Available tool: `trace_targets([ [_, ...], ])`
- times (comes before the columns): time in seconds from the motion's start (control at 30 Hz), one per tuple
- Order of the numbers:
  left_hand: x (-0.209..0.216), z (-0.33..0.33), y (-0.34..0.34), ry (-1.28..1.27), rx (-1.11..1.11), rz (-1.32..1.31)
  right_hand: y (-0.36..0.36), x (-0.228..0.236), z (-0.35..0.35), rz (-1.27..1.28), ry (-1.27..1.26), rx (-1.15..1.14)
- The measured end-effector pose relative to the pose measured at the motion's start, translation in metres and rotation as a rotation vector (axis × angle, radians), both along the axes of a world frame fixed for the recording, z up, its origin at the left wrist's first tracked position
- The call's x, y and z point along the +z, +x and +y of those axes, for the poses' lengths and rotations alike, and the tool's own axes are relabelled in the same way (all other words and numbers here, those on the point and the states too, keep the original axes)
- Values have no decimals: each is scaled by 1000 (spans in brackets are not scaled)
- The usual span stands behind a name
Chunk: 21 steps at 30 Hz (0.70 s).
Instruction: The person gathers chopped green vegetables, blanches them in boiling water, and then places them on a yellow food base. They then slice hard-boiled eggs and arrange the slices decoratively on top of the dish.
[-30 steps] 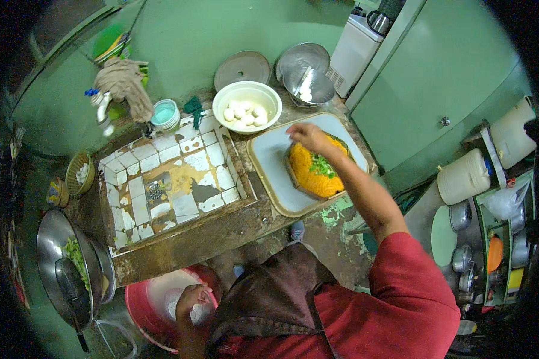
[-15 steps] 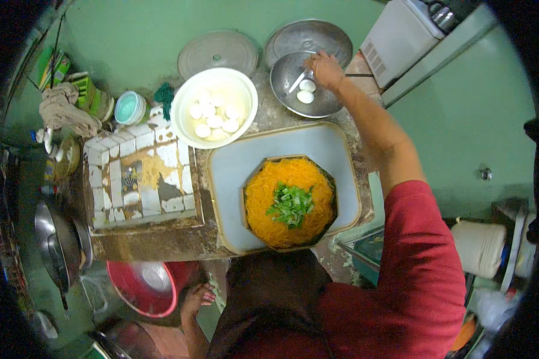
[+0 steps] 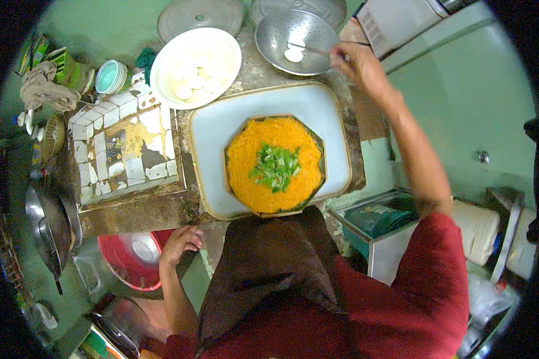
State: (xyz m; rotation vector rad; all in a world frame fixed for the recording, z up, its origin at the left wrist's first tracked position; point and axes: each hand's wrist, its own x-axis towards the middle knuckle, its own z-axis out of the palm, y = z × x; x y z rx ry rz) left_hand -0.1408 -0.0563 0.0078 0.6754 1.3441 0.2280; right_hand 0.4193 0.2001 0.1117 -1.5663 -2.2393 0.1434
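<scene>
My right hand is closed and a little blurred, at the right rim of a metal colander. A thin, knife-like utensil reaches from its fingers over the bowl; its exact kind is unclear. White peeled eggs lie in the colander. Empty, with loosely bent fingers, my left hand hangs by the counter's front edge, beside a red basin. Between my arms, orange shredded noodles fill an octagonal tray, topped with chopped green leaves. That tray rests on a larger pale blue tray.
A white bowl of eggs in liquid stands left of the colander. Further left are a tiled basin and stacked small bowls. Round metal lids lean at the back. A white box-shaped appliance stands back right.
My right hand has drawn back from inside the colander to its right rim, with the thin utensil. My left hand has risen toward the counter edge. The whole view has shifted.
</scene>
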Motion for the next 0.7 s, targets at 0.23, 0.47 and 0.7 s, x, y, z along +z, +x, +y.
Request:
trace_targets([
  [0.23, -10, 57, 2, 45, -279, -235, -128, -48, -244, 447, -208, -430],
  [0.47, 17, 80, 12, 343, -599, -194, -151, -60, -277, 262, -248, -472],
  [0.7, 17, 66, -3, 258, -491, -130, -119, -67, -254, 152, -64, -565],
])
